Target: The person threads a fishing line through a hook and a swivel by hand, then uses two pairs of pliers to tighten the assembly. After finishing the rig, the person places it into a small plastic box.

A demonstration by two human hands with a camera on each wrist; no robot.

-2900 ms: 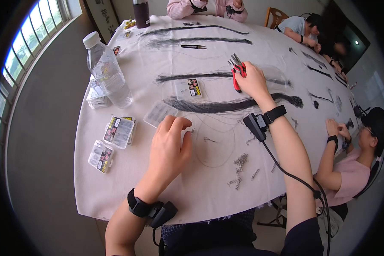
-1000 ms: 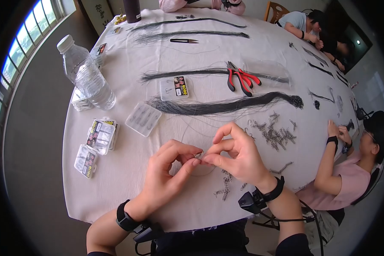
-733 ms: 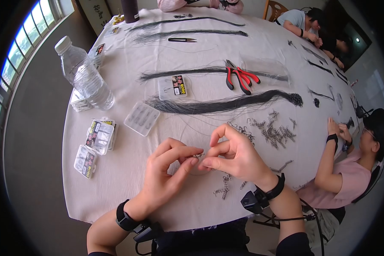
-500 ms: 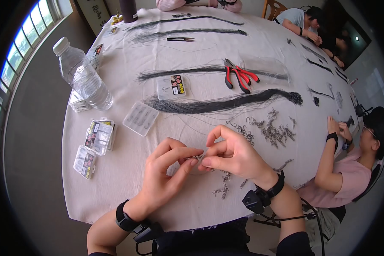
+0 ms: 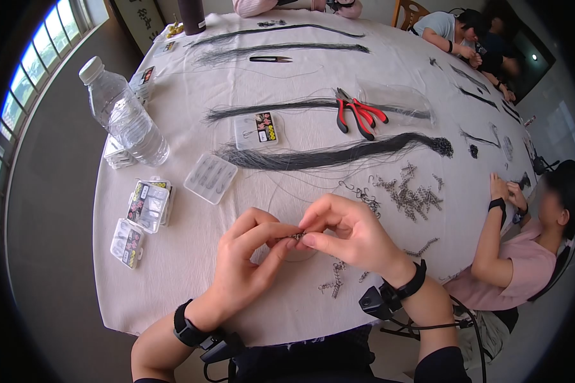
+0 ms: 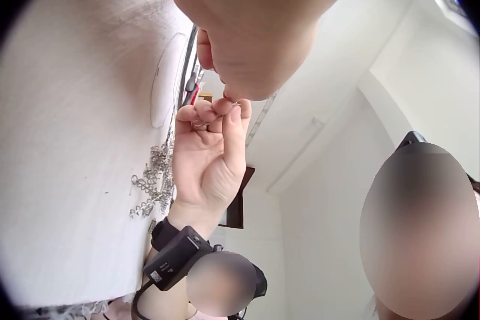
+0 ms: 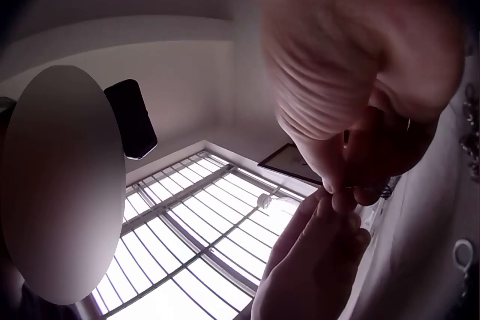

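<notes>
At left, the open box [image 5: 211, 179] lies flat on the cloth [image 5: 166, 287]. My left hand [image 5: 246, 255] pinches the small metal piece [image 5: 297, 236], between my two hands; my right hand [image 5: 358, 239] pinches at its other side. The step seems to be fine fingertip work on this piece. I judge the next move needs both pinches steady and light. Rightward are the pliers [image 5: 347, 101], then loose metal pieces [image 5: 412, 199].

A clear bottle [image 5: 131, 121] with a white cap stands beyond the fingers [image 5: 265, 230], to their left, and a dark tumbler [image 5: 191, 16] farther off. Right of the fingers sits a person in pink [image 5: 524, 262]; a wooden chair [image 5: 407, 14] is far beyond, also rightward.
</notes>
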